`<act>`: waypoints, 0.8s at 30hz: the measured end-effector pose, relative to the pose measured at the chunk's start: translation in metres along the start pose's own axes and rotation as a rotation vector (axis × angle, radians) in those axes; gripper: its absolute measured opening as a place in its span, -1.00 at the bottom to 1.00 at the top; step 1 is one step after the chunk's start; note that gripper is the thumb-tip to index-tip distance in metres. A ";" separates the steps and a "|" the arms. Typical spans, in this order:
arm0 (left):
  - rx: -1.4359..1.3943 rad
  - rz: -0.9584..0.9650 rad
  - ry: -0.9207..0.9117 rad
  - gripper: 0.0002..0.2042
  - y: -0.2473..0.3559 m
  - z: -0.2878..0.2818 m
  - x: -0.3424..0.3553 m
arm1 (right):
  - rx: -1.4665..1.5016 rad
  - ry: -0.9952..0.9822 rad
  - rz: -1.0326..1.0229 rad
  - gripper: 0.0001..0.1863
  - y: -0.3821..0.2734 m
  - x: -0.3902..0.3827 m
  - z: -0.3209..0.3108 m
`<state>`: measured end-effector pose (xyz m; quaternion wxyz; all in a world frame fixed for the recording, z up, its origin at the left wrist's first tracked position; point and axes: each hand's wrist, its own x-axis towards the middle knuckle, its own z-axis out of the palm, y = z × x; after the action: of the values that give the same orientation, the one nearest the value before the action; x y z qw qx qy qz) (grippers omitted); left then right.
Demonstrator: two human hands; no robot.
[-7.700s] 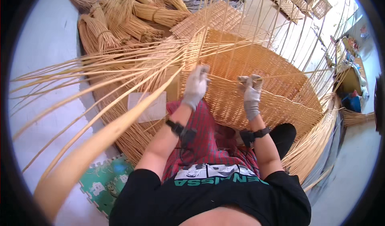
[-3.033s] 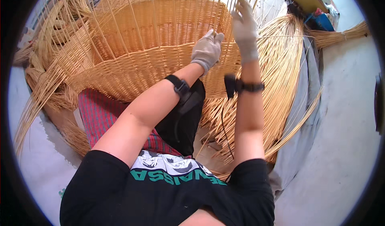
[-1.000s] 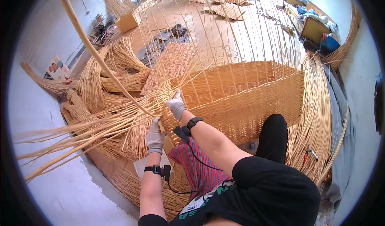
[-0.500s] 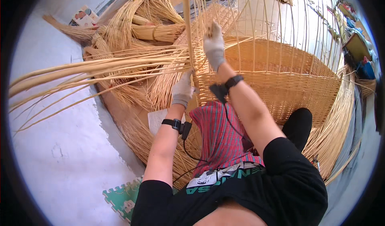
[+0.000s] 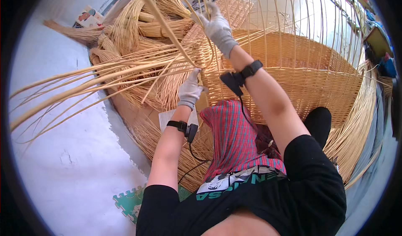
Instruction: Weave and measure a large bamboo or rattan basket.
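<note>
A half-woven wicker basket (image 5: 284,85) lies before me, with thin upright stakes rising from its far side. My left hand (image 5: 189,91), in a white glove, grips the basket's left corner, its thumb at the foot of a thick slanting rod (image 5: 161,20). Above the basket's left end is my right hand (image 5: 220,28), also gloved. Its thumb and fingers are spread among the stakes, touching a thin bent rod (image 5: 211,51) that curves down to the rim. Long loose rods (image 5: 96,71) stick out leftward from the corner.
Bundles of willow rods (image 5: 165,28) are heaped at the far left. More long strands (image 5: 356,123) lie along the right. A whitewashed wall (image 5: 63,123) bounds my left. A green foam mat (image 5: 130,202) sits by my left elbow. Red checked cloth (image 5: 230,139) covers my lap.
The thick rod has tipped from upright toward the left. My right hand has risen and moved slightly left, its fingers spreading from a closed shape. My left hand has hardly moved.
</note>
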<state>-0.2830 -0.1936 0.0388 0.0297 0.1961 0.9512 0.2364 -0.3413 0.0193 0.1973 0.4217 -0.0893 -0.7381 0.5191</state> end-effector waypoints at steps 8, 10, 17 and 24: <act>-0.141 0.225 -0.070 -0.03 -0.026 0.013 0.014 | 0.950 0.123 0.060 -0.51 0.041 -0.077 -0.014; -0.183 0.195 -0.102 -0.02 -0.026 0.012 0.014 | 0.686 0.120 0.087 -0.46 0.050 -0.078 -0.002; 0.215 0.085 -0.134 -0.10 0.001 -0.018 0.014 | 0.502 -0.037 0.497 -0.78 0.051 -0.115 -0.061; 0.106 0.129 0.081 -0.51 0.059 -0.025 -0.027 | 0.758 0.261 0.599 -0.90 0.120 -0.163 -0.143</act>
<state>-0.2412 -0.1673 0.0872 -0.0346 0.2485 0.9482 0.1948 -0.1731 0.0788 0.0255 0.3458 -0.2021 -0.3807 0.8335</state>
